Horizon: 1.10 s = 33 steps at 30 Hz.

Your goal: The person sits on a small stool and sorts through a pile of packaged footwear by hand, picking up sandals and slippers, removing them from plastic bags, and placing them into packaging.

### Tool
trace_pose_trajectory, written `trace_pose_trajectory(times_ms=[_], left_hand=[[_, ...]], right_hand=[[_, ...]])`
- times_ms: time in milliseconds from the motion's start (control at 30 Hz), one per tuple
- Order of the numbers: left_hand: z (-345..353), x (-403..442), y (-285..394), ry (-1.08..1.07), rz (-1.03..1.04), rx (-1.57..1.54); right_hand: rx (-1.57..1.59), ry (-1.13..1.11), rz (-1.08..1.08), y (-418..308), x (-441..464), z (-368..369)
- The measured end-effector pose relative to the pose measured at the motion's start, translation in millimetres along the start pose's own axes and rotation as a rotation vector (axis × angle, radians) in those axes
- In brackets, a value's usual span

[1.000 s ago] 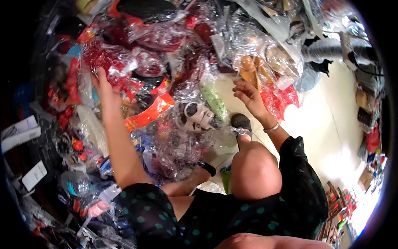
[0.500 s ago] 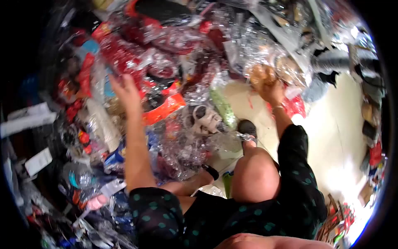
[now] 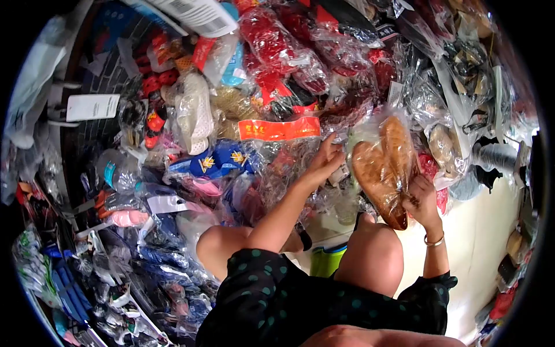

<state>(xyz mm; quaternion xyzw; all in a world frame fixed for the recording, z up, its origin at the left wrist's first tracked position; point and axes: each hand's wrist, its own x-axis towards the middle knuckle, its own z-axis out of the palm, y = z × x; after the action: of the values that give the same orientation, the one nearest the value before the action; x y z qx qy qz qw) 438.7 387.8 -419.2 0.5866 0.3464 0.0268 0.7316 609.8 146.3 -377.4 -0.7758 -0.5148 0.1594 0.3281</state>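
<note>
The tan shoes (image 3: 384,168), wrapped in a clear bag (image 3: 370,132), are held up in front of the raised knee (image 3: 376,257), just beside the right hand (image 3: 422,199). By that hand they are gripped near their lower, darker end, with the fingers curled closed on the plastic. Their long axis is pointed away from the body, the two shoes being spread into a narrow V that is opened at the far end. The shoes are placed between the two hands, to the right of the left hand (image 3: 328,157), but the right is the nearer, being in contact. The left is held partly open, its index finger extended; no grip on anything can be made out there.

Under and beyond the hands, a deep heap of bagged footwear is spread, with an orange label (image 3: 279,129), blue slippers (image 3: 211,163) and a white shoe (image 3: 193,113) seen on the left. On the right, pale floor (image 3: 474,237) is bordered by more goods, and a green object (image 3: 326,261) is seen between the legs.
</note>
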Motion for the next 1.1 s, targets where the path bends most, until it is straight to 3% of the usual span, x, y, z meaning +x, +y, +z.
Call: trace_pose_trajectory(times_ms=[33,67,133,167,200,267,300,333,400,500,567,600,667,700,767,800,833,867,900,967,1000,1067,1100], left_hand=[[1.4,0.6,4.3,-0.043,-0.13,-0.098],[-2.3,2.3,-1.1,-0.032,-0.118,-0.103],[-15.9,7.8,-17.9,-0.301,-0.06,-0.555],[-26.7,6.2,-11.0,-0.436,-0.018,-0.624],[-41.0,1.9,-10.0,-0.423,-0.01,-0.627],[-69.4,-9.7,-9.6,-0.374,-0.011,-0.536],[-74.0,-20.5,-2.4,-0.045,-0.032,-0.412],[-75.9,-29.1,5.0,-0.036,-0.028,-0.416],[-73.6,-44.6,30.0,0.268,-0.132,-0.313],[-85.0,-62.1,33.4,0.404,-0.144,-0.564],[-110.0,-65.6,18.7,0.468,-0.106,-0.792],[-122.0,-69.0,23.0,0.444,0.021,-0.838],[-165.4,-60.5,30.4,0.394,0.208,-1.077],[-175.7,-61.8,59.2,0.458,0.354,-0.957],[-198.0,-64.9,124.0,0.567,0.444,-0.852],[-220.8,-64.0,144.5,0.442,0.512,-0.891],[-245.8,-55.7,161.4,0.531,0.693,-0.713],[-256.6,-54.8,189.8,0.544,0.704,-0.714],[-301.2,-44.7,202.7,-0.004,0.746,-1.047],[-374.8,-23.7,241.3,-0.478,0.804,-1.235],[-385.0,-17.7,266.4,-0.372,0.866,-1.136],[-345.2,8.5,297.3,0.64,1.058,-0.724],[-389.1,36.8,289.3,0.51,1.048,-0.725]], right_hand=[[-0.152,-0.036,-0.217,-17.9,17.1,-8.9],[-0.217,-0.038,-0.321,-33.5,31.3,-14.5],[-0.331,-0.025,-0.462,-62.5,59.2,-21.2],[-0.331,-0.026,-0.477,-69.1,69.7,-19.6],[-0.354,-0.064,-0.522,-74.6,78.3,-17.0],[-0.372,-0.108,-0.58,-86.8,89.8,-7.3],[-0.336,-0.112,-0.631,-91.8,93.4,2.2],[-0.302,-0.113,-0.68,-93.5,96.0,11.4],[-0.295,-0.165,-0.692,-92.5,95.6,22.5],[-0.22,-0.189,-0.594,-94.2,95.6,26.3],[-0.176,0.112,-0.44,-91.7,93.0,18.8],[-0.155,0.261,-0.359,-87.8,89.0,15.7],[-0.008,0.265,-0.116,-60.5,68.2,19.6],[0.118,0.293,-0.013,-54.4,61.2,21.6],[0.129,0.279,0.108,-17.8,34.3,33.4],[0.13,0.271,0.145,-2.7,20.7,39.1],[0.13,0.272,0.143,7.1,8.8,43.4],[0.109,0.232,0.176,14.5,-2.4,47.2],[0.088,0.193,0.21,16.4,-11.9,51.0],[0.131,0.129,0.275,12.5,-26.6,56.5],[0.172,0.062,0.336,10.7,-32.2,58.6],[0.152,0.008,0.303,10.2,-42.5,68.8],[0.157,-0.033,0.327,6.5,-43.1,71.2]])
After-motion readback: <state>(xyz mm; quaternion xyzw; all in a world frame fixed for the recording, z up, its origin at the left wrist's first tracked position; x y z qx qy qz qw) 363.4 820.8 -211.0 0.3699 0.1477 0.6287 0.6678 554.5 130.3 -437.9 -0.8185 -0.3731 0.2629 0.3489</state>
